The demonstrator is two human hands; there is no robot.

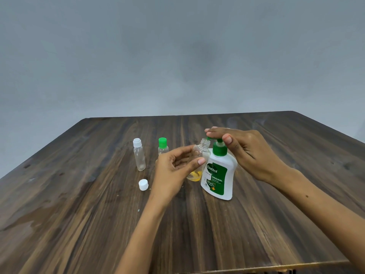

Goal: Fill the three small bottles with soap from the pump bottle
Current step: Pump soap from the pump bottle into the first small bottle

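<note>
One small bottle (197,165) is uncapped and tilted, pinched in the left hand (173,171) with its mouth under the spout of the pump bottle (219,173) — a little yellow soap sits at its base. The right hand (246,151) rests flat-fingered on the pump head. Two capped bottles (139,155) (163,147) stand at ten o'clock, the loose cap (143,184) at eight. Risk: a misaligned mouth would send soap onto the table (79,224).

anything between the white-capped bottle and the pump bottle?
Yes, in the head view: green-capped bottle, left hand and the open bottle it holds at the pump bottle; white-capped bottle stands left.
</note>
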